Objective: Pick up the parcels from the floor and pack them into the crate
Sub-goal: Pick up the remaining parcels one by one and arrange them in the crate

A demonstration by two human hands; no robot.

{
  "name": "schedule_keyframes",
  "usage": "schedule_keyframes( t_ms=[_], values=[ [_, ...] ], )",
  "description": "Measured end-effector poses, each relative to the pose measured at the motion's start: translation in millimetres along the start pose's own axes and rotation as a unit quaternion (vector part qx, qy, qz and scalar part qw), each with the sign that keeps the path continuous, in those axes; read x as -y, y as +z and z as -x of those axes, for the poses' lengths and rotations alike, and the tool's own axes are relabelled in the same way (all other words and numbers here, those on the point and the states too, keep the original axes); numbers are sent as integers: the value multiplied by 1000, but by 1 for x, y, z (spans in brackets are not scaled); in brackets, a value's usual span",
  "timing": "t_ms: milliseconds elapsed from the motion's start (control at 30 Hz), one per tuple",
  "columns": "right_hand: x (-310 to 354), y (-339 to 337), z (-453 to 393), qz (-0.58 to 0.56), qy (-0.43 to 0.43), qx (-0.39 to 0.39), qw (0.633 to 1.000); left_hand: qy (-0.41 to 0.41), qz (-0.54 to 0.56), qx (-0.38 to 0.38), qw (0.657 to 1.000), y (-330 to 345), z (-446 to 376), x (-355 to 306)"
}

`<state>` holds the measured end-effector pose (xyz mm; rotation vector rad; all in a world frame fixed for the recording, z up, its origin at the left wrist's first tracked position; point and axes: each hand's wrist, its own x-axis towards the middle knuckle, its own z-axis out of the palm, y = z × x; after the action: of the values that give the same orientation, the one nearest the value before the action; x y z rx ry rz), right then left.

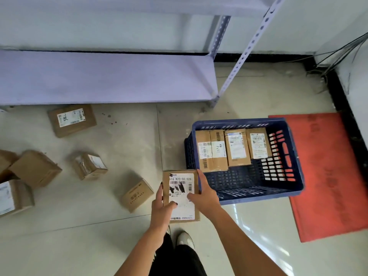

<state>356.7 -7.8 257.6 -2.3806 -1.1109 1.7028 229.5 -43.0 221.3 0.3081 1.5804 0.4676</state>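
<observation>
A flat brown parcel (180, 177) with a white label is held above the floor, just left of the blue crate (294, 156). My left hand (162, 208) grips its left edge, thumb on the label. My right hand (205, 193) grips its right edge, thumb across the label. Several brown parcels (235, 148) stand side by side along the crate's far wall. Loose parcels lie on the floor to the left: one near the shelf (71, 120), a small taped one (89, 166), one with printed text (137, 192), and a cluster (33, 168) at the left edge.
A low white metal shelf (107, 76) with a perforated upright (245, 54) runs along the back. A red mat (328, 176) lies under and right of the crate. Black cables (336, 54) hang in the far right corner. My shoe (185, 239) is below the held parcel.
</observation>
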Motion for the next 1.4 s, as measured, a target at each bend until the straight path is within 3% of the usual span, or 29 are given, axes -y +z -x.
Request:
schedule_keyframes(
  t_ms=[300, 833, 1033, 1400],
  values=[
    [-52, -77, -30, -27, 27, -40, 998, 0, -54, 35, 998, 100, -16, -5],
    [-215, -285, -109, -106, 23, -39, 993, -19, -32, 27, 999, 371, -28, 13],
    [-240, -303, -156, -123, 42, -19, 991, -37, -27, 25, 999, 418, -65, 23],
    [-267, -292, -226, -81, 80, 20, 993, -52, -68, 17, 996, 444, -117, 42]
  ],
)
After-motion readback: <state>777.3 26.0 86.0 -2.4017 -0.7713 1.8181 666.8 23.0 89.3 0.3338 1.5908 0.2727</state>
